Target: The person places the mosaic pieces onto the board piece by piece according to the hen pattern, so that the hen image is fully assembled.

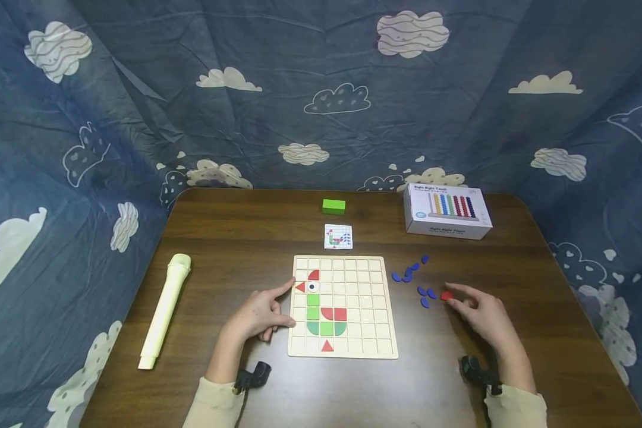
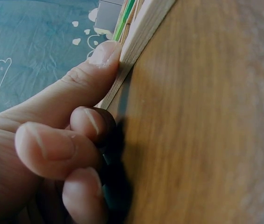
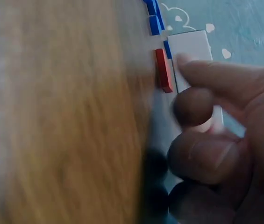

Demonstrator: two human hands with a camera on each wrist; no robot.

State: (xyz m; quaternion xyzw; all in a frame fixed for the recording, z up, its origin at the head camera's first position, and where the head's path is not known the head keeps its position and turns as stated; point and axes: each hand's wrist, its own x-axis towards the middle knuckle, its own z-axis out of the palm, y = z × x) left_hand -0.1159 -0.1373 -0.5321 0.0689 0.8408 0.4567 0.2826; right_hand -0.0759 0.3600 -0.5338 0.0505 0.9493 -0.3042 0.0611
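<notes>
On the desk (image 1: pixel 235 238), my left hand (image 1: pixel 259 315) steadies the wooden board (image 1: pixel 364 333) at its left edge, thumb pressed on the rim, other fingers curled and holding nothing. My right hand (image 1: pixel 484 318) reaches low, fingertips touching the red piece (image 1: pixel 447 295) right of the board; its grip isn't closed yet. I should pinch the piece by its thin edges.

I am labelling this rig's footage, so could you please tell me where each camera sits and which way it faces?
Head: above, looking down at the table; both hands and sleeves show.
Left wrist: low beside the left hand, facing the puzzle board edge.
Right wrist: low beside the right hand, facing the red piece.
Head and right wrist share that piece.
</notes>
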